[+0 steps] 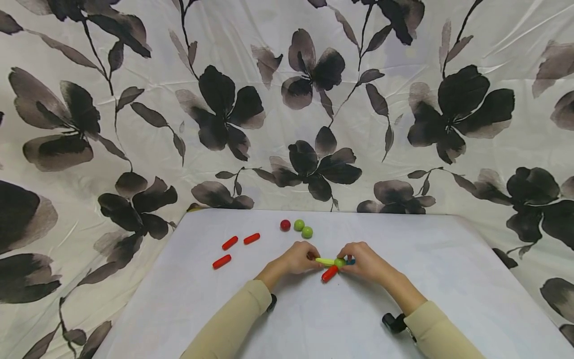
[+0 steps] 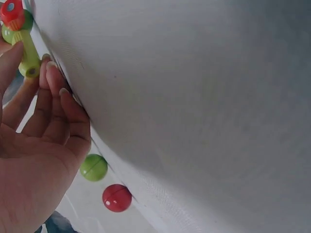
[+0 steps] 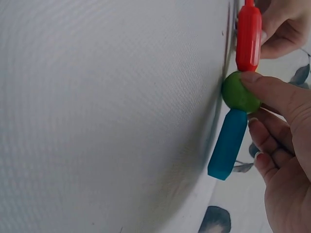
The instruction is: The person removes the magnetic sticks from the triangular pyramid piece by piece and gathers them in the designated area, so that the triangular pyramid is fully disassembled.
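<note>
Both hands meet over the table around a joined toy piece, a green ball (image 1: 340, 262) with sticks coming out of it. My left hand (image 1: 298, 257) pinches the yellow stick (image 2: 29, 57) between thumb and finger. On the ball's other side, my right hand (image 1: 365, 260) pinches the green ball, its thumb pressed on top in the right wrist view. A red stick (image 1: 329, 274) points from the ball toward the front. The blue stick (image 3: 227, 145) sticks out opposite the yellow one, partly hidden by right fingers in the head view.
Loose red sticks lie at left, one of them (image 1: 221, 262) nearest the front. Behind the hands are a red ball (image 1: 285, 225) and two green balls, one at the right (image 1: 307, 232). A white cloth covers the table (image 1: 179, 294); a floral curtain (image 1: 385, 164) hangs behind.
</note>
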`<state>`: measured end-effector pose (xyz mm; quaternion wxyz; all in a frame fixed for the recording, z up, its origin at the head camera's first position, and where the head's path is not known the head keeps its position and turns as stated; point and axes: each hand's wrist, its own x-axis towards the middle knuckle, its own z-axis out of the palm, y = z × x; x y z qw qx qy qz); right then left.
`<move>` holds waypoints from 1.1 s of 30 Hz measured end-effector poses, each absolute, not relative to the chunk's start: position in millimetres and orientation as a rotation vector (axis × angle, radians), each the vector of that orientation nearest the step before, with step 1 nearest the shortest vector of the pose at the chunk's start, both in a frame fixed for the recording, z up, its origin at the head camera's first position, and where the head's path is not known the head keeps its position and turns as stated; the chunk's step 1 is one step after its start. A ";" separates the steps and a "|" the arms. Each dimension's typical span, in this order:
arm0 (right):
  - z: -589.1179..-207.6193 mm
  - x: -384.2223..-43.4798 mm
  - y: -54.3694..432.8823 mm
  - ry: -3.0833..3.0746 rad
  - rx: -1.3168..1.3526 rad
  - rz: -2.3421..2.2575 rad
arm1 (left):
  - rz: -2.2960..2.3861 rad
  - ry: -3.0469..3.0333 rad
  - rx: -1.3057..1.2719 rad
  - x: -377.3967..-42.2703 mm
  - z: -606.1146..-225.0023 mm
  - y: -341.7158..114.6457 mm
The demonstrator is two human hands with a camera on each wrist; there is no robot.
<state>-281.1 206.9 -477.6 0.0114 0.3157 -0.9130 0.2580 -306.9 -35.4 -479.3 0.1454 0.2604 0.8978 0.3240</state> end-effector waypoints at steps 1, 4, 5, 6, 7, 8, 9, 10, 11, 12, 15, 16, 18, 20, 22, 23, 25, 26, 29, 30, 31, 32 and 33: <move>-477.8 -281.0 206.4 -2.849 0.988 0.808 | 0.935 2.586 0.744 -306.9 -479.5 -35.8; -478.3 -280.7 205.1 -2.861 0.990 0.813 | 0.944 2.585 0.721 -306.3 -479.9 -36.8; -478.4 -280.5 204.6 -2.865 0.990 0.811 | 0.947 2.586 0.713 -305.9 -479.8 -37.1; -478.4 -280.4 204.1 -2.868 0.990 0.809 | 0.944 2.590 0.704 -305.7 -480.0 -37.3; -478.3 -280.2 203.7 -2.871 0.990 0.808 | 0.945 2.595 0.693 -305.3 -479.9 -37.4; -478.0 -280.0 203.5 -2.875 0.985 0.806 | 0.946 2.605 0.681 -304.9 -479.9 -37.7; -477.8 -279.8 203.2 -2.877 0.983 0.806 | 0.945 2.617 0.667 -304.6 -479.9 -37.9; -477.9 -279.8 203.0 -2.879 0.986 0.804 | 0.946 2.629 0.653 -304.1 -479.8 -38.1; -477.8 -279.7 202.9 -2.882 0.985 0.803 | 0.949 2.638 0.638 -303.5 -479.6 -38.5; -477.7 -279.6 202.9 -2.884 0.986 0.801 | 0.951 2.646 0.624 -302.9 -479.5 -38.9; -477.7 -279.2 203.4 -2.876 0.991 0.799 | 0.977 2.647 0.582 -301.1 -478.3 -40.7; -477.5 -279.1 203.5 -2.871 0.992 0.800 | 0.987 2.646 0.572 -300.6 -477.8 -41.8; -476.7 -279.0 204.0 -2.861 0.991 0.798 | 1.012 2.647 0.548 -299.5 -476.4 -45.0; -476.0 -279.2 204.6 -2.855 0.988 0.804 | 1.033 2.655 0.526 -298.7 -475.3 -50.0; -475.7 -279.6 205.4 -2.861 0.981 0.799 | 1.049 2.672 0.508 -298.4 -475.1 -57.4; -476.1 -280.0 205.9 -2.865 0.978 0.798 | 1.056 2.681 0.500 -298.2 -474.7 -61.7; -476.3 -280.4 206.6 -2.869 0.964 0.800 | 1.063 2.698 0.474 -297.7 -473.8 -71.7; -476.5 -280.7 206.8 -2.869 0.961 0.801 | 1.065 2.712 0.462 -297.4 -473.4 -77.6; -477.4 -281.3 207.0 -2.865 0.962 0.807 | 1.070 2.751 0.399 -294.9 -471.3 -96.2; -477.5 -281.3 206.9 -2.865 0.963 0.809 | 1.073 2.763 0.374 -293.8 -471.1 -103.0; -477.5 -281.2 206.5 -2.867 0.965 0.810 | 1.075 2.779 0.354 -292.7 -471.3 -110.0; -477.6 -281.2 206.1 -2.871 0.964 0.806 | 1.075 2.795 0.329 -291.3 -471.1 -116.8; -477.8 -281.2 205.6 -2.873 0.966 0.803 | 1.079 2.808 0.303 -289.8 -470.7 -123.6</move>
